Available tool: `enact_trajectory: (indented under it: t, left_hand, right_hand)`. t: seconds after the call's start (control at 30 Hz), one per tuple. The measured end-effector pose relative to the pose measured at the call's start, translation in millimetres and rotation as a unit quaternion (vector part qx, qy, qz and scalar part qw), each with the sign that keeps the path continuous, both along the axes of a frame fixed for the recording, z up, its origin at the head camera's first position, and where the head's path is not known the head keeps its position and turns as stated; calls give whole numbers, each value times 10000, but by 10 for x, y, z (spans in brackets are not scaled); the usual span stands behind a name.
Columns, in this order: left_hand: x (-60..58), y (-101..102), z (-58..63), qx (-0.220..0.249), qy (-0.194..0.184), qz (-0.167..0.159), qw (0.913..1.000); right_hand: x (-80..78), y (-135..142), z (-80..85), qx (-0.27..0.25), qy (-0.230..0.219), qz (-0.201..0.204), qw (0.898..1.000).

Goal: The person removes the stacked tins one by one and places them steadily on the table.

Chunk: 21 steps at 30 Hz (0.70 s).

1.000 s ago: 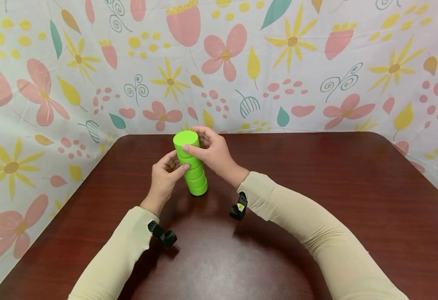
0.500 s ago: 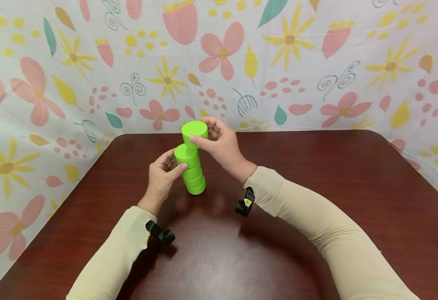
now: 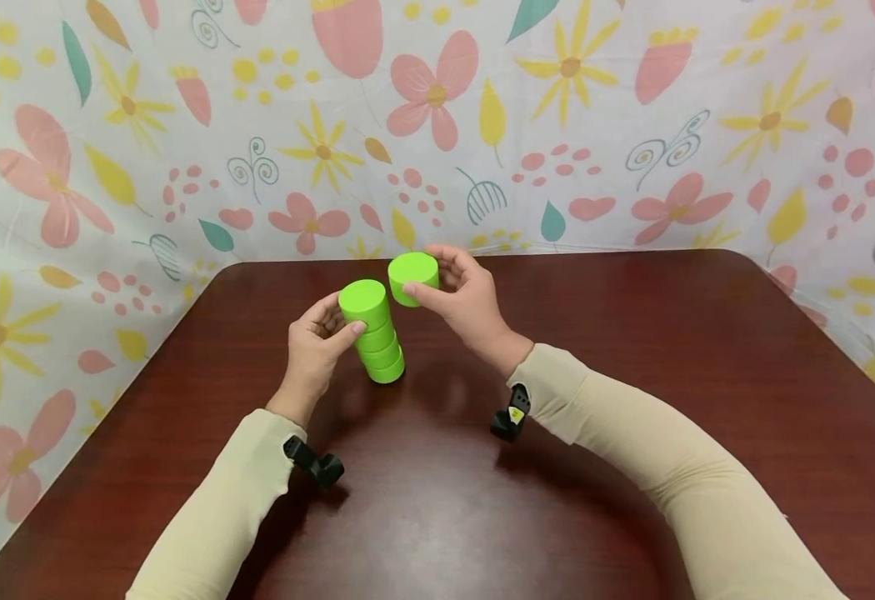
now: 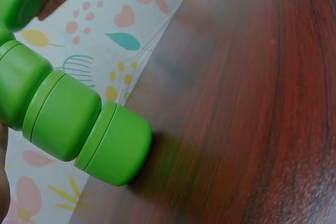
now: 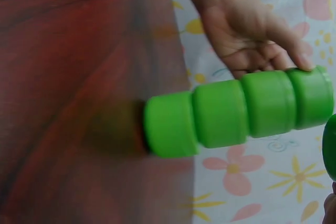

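Several lime-green round lidded jars form a stack [image 3: 379, 342], slightly tilted, its lower end at the tabletop. My left hand [image 3: 312, 354] grips the stack near its top, thumb in front and fingers behind. Seams between lids and bodies show on the stacked jars [image 4: 65, 116] in the left wrist view. My right hand [image 3: 475, 304] holds a separate green jar [image 3: 413, 275] between thumb and fingers, in the air just right of the stack's top and apart from it. Only an edge of that held jar [image 5: 329, 148] enters the right wrist view.
A dark reddish-brown wooden table [image 3: 557, 333] lies beneath both hands. Behind and left of it hangs a white cloth [image 3: 595, 167] printed with flowers and leaves. Black straps with small devices [image 3: 511, 412] sit at both wrists.
My right hand lifted the top jar off the stack, then moved it right and slightly down beside the stack. The left hand kept its grip on the shorter stack.
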<state>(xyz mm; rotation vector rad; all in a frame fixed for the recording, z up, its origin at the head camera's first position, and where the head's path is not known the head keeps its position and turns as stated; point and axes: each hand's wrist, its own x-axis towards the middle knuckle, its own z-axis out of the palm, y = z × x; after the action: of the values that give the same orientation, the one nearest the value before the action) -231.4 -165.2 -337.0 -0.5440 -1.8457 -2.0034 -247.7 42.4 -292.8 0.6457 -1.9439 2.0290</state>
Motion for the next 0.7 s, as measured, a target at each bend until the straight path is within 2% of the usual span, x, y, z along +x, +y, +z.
enact_trajectory:
  t: [0.17,0.37,0.7]
  left_hand:
    - [-24,-23,-20,-97,-11,-3,10000]
    - [-44,-17,-8,-104,29,-76,9999]
    - [-41,-13,0,-98,-39,-50,9999]
  right_hand:
    - [13,15,-181,81,-209,51,9997]
    - [64,66,-321,221,-411,-28,9989]
    - [123,140,-555,326,-1099,1,9934]
